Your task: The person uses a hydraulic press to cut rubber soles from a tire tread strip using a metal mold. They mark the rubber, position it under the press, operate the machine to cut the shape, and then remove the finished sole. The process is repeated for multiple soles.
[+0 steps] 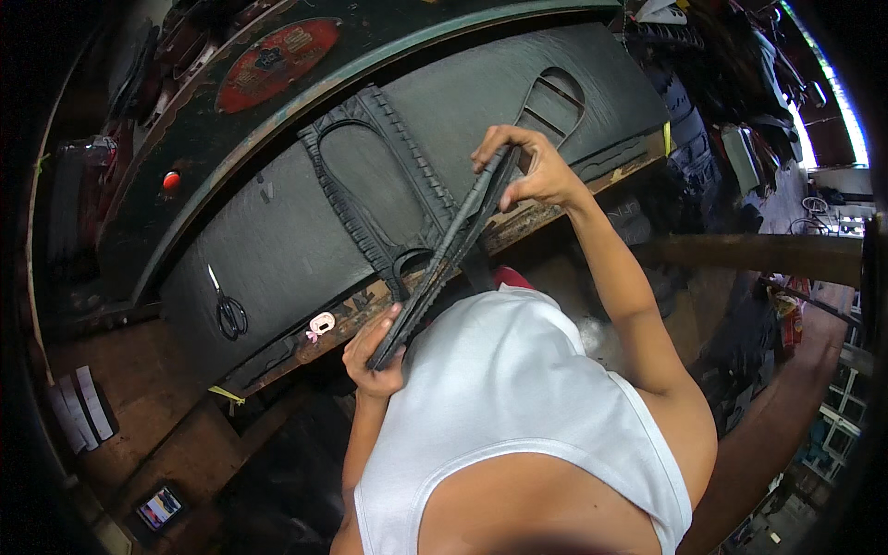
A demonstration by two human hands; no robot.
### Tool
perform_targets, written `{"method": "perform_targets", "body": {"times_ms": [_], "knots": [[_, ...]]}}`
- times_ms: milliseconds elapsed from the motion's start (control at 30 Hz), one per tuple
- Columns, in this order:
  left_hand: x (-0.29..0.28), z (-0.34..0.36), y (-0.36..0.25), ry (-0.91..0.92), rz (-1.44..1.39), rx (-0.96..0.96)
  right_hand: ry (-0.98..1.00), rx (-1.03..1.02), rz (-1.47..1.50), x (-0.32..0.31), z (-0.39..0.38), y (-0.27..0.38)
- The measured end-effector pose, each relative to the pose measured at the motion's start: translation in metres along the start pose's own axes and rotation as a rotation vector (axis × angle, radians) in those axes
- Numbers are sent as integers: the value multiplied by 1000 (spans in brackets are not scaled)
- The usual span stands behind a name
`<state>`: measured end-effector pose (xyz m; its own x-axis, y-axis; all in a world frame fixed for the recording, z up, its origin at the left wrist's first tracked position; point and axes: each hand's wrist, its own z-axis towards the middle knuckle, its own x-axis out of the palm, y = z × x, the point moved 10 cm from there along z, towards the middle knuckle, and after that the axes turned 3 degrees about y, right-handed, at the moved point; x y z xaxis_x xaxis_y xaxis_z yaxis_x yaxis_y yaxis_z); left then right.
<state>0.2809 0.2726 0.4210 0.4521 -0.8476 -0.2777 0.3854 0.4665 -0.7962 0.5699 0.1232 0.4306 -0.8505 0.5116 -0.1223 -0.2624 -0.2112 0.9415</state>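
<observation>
Both my hands hold a long black folded piece [449, 254] of leather-like or rubbery material, slanting in front of my chest over the bench's near edge. Its kind is not plain; its layers part slightly toward the upper end. At the lower end, my left hand [374, 356] is closed round it. Up at the other end, my right hand [535, 174] grips it between curved fingers and thumb. Behind it lies a black frame-like piece [338, 199] with ridged edges and a large opening. Farther right rests a thin black looped piece [581, 109], partly behind my right hand.
A dark sheet covers the workbench [268, 268]. Black-handled scissors [228, 310] lie at its left, and a small pink-and-white object [321, 324] sits on the front edge. A green panel [213, 162] borders the back. At lower left is a lit screen [160, 508].
</observation>
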Motion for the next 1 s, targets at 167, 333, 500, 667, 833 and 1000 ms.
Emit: {"method": "perform_targets", "body": {"times_ms": [167, 333, 500, 667, 833, 1000], "knots": [[3, -7, 28, 5, -135, -85, -126, -3, -81, -6, -15, 19], [2, -13, 58, 10, -14, -474, -148, 259, -313, -17, -23, 4], [72, -44, 123, -226, -1431, -1227, 32, 852, -392, -35, -27, -90], [103, -66, 124, -287, -1633, -1464, 362, 1039, -444, -34, -25, -131], [107, -72, 123, -296, -1709, -1443, 363, 1112, -484, -40, -30, -148], [108, -83, 130, -392, -1877, -1438, -57, 976, 250, -47, -20, -151]]}}
